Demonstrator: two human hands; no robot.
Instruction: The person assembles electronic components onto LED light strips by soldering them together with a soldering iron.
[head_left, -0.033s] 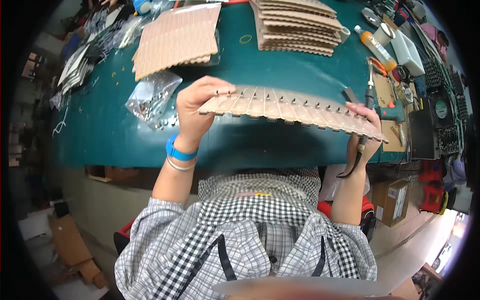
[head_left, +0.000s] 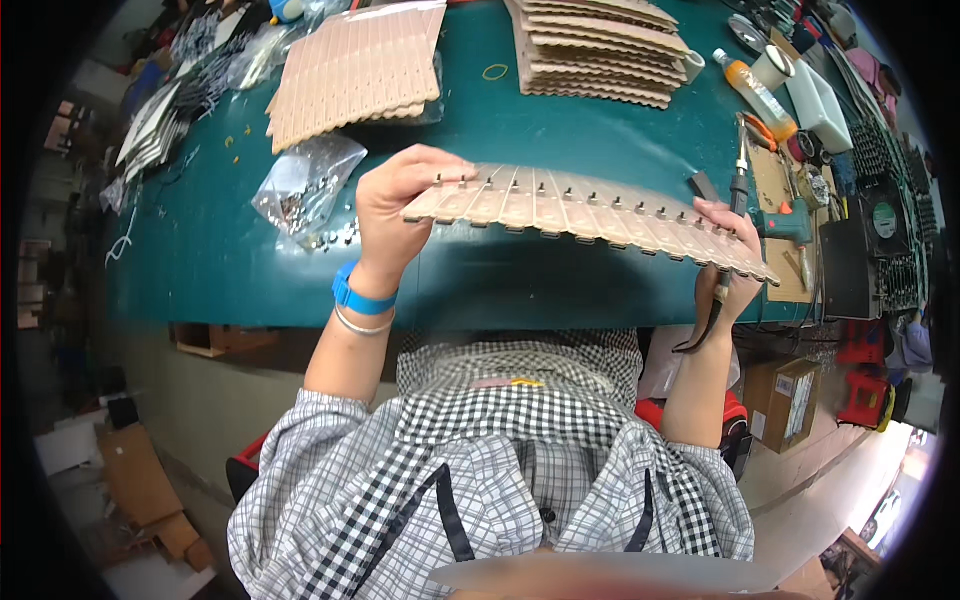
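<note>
We logged the scalloped tan panel point(head_left: 520, 208) mid-frame, left hand point(head_left: 393, 205) pinching its left end, right hand point(head_left: 741, 288) clasping the other, apparently with a soldering iron point(head_left: 739, 195). Black pins point(head_left: 568, 193) seemed fitted along its length; whether joints were left undone, we could not tell.
</note>
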